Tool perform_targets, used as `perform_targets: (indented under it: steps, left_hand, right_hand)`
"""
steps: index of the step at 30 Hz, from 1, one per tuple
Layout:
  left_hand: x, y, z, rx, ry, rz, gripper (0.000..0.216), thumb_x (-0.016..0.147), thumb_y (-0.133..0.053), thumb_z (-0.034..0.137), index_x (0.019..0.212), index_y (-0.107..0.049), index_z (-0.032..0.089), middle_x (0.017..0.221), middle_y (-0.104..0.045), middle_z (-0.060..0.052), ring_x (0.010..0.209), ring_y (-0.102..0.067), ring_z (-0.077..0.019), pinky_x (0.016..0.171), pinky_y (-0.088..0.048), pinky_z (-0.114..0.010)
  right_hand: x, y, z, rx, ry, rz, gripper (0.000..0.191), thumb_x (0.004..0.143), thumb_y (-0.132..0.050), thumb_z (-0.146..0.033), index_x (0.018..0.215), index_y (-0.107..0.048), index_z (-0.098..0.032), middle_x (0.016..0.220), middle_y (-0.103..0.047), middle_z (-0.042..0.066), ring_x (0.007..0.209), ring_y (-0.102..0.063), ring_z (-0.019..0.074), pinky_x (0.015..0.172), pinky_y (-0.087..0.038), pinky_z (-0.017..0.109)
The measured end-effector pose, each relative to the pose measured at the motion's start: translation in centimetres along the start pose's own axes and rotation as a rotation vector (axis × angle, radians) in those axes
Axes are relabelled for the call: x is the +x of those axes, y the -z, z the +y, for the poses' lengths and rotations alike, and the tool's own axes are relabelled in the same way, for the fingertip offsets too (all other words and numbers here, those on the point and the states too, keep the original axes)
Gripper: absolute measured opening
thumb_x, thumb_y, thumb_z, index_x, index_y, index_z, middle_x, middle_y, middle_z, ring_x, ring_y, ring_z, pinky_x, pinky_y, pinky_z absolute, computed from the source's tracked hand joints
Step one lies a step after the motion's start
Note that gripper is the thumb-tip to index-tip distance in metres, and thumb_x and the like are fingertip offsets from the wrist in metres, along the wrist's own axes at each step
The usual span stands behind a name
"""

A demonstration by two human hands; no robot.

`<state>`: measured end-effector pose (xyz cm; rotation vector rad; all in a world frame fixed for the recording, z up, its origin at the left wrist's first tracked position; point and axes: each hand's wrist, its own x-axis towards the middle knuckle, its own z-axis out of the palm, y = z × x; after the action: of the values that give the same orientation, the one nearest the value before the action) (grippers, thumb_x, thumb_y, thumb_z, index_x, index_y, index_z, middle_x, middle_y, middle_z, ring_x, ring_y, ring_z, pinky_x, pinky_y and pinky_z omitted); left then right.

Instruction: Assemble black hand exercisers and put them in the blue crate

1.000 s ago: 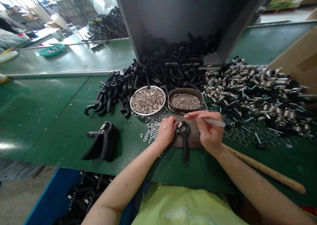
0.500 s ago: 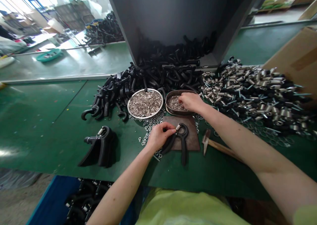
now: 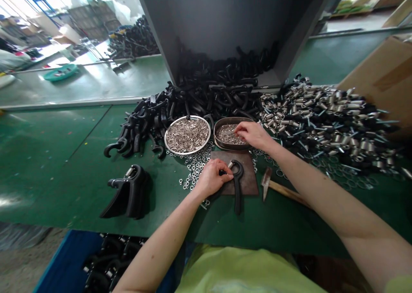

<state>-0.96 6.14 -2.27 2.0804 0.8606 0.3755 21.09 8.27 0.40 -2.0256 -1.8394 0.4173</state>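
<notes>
My left hand (image 3: 214, 178) grips a black spring clamp (image 3: 237, 185) at its coil spring, thumb and fingers closed round the joint. The clamp lies over a brown metal plate (image 3: 250, 180), one handle pointing toward me and the other partly under my hand. Over the right side of a dark oval tin (image 3: 234, 147) is my right hand (image 3: 254, 135), its fingertips pinched together just above the small metal pieces in it. Whatever the pinch holds is too small to make out. Beside the tin stands a round dish (image 3: 187, 135) full of short metal pins.
A hammer (image 3: 283, 190) lies right of the plate, and loose metal rings (image 3: 195, 172) are scattered to its left. Black clamp parts (image 3: 193, 97) heap up behind the dishes; springs and bolts (image 3: 322, 121) pile at right. Stacked clamps (image 3: 128, 194) stand at left.
My left hand has shifted slightly over the clamp's spring, covering more of the joint. My right hand's fingertips have come up a little and to the right within the tin.
</notes>
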Motion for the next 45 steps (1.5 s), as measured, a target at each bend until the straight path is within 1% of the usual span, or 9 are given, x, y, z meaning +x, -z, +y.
perform_targets:
  steps: [4,8,12,18,22,26,33,41,45]
  left_hand:
    - [0.3,0.1,0.0,-0.013,0.098,-0.029,0.004,0.07,-0.071,0.023,0.073,-0.07,0.021,0.085,-0.064,-0.001,0.084,-0.057,-0.0165,0.077,-0.043,-0.028]
    - [0.5,0.3,0.2,0.004,0.149,-0.051,0.005,0.069,-0.07,0.025,0.073,-0.069,0.021,0.084,-0.064,0.0,0.08,-0.058,-0.0157,0.073,-0.043,-0.026]
    - [0.8,0.6,0.6,0.033,0.153,-0.114,0.005,0.069,-0.068,0.025,0.071,-0.069,0.02,0.077,-0.064,0.001,0.076,-0.058,-0.0155,0.069,-0.043,-0.026]
    - [1.0,0.9,0.7,0.053,0.151,-0.133,0.007,0.069,-0.069,0.025,0.074,-0.069,0.019,0.084,-0.065,0.0,0.082,-0.058,-0.0163,0.076,-0.044,-0.027]
    - [0.8,1.0,0.8,0.03,0.18,-0.111,0.008,0.069,-0.071,0.024,0.075,-0.068,0.019,0.086,-0.064,0.0,0.085,-0.058,-0.0166,0.079,-0.044,-0.028]
    - [0.8,1.0,0.9,0.027,0.188,-0.112,0.01,0.068,-0.071,0.026,0.075,-0.068,0.019,0.087,-0.063,0.0,0.085,-0.058,-0.0162,0.078,-0.044,-0.027]
    - [0.9,0.9,0.8,0.016,0.199,-0.128,0.008,0.068,-0.071,0.025,0.073,-0.069,0.019,0.082,-0.064,0.001,0.079,-0.057,-0.0153,0.074,-0.043,-0.026]
    - [1.2,0.5,0.4,-0.017,0.202,-0.17,0.009,0.066,-0.069,0.027,0.07,-0.07,0.019,0.072,-0.066,0.002,0.071,-0.057,-0.0141,0.067,-0.041,-0.024]
    - [1.2,0.6,0.4,-0.027,0.219,-0.158,0.011,0.066,-0.07,0.028,0.073,-0.07,0.019,0.072,-0.066,0.002,0.071,-0.057,-0.014,0.065,-0.04,-0.024]
  right_hand:
    - [-3.0,0.3,-1.1,0.56,-0.025,0.063,0.017,0.075,-0.062,-0.026,0.086,-0.071,-0.016,0.069,-0.069,0.002,0.06,-0.062,0.0142,0.061,-0.049,0.027]
    - [-5.8,-1.1,-1.4,0.761,-0.073,0.017,0.015,0.066,-0.069,-0.027,0.079,-0.067,-0.019,0.07,-0.068,0.001,0.062,-0.063,0.0151,0.061,-0.051,0.028]
    - [-7.0,-2.9,-1.1,0.609,-0.044,-0.034,0.008,0.069,-0.067,-0.027,0.071,-0.066,-0.019,0.064,-0.065,-0.001,0.06,-0.061,0.0144,0.06,-0.047,0.027]
    - [-6.6,-4.0,-0.7,0.459,0.097,0.011,0.008,0.07,-0.067,-0.026,0.067,-0.069,-0.019,0.076,-0.063,0.002,0.072,-0.059,0.0146,0.066,-0.044,0.027]
    - [-6.1,-4.1,-0.7,0.444,0.071,-0.004,0.008,0.07,-0.066,-0.026,0.067,-0.069,-0.019,0.076,-0.063,0.002,0.072,-0.059,0.0146,0.067,-0.044,0.027]
    - [-5.6,-3.8,-1.0,0.372,-0.005,-0.095,0.005,0.066,-0.068,-0.024,0.067,-0.069,-0.019,0.076,-0.065,0.002,0.073,-0.06,0.015,0.068,-0.044,0.026]
    - [-4.8,-3.6,-1.3,0.36,-0.089,-0.26,0.01,0.067,-0.066,-0.025,0.071,-0.067,-0.016,0.059,-0.065,-0.001,0.049,-0.056,0.0119,0.048,-0.041,0.023]
    - [-4.6,-2.7,-2.3,0.24,-0.05,-0.23,0.006,0.064,-0.068,-0.023,0.064,-0.066,-0.018,0.057,-0.063,-0.001,0.054,-0.056,0.0116,0.052,-0.037,0.022]
    - [-4.4,-2.9,-2.1,0.257,-0.027,-0.275,0.006,0.064,-0.068,-0.022,0.064,-0.065,-0.017,0.056,-0.062,-0.002,0.053,-0.055,0.0114,0.05,-0.037,0.022]
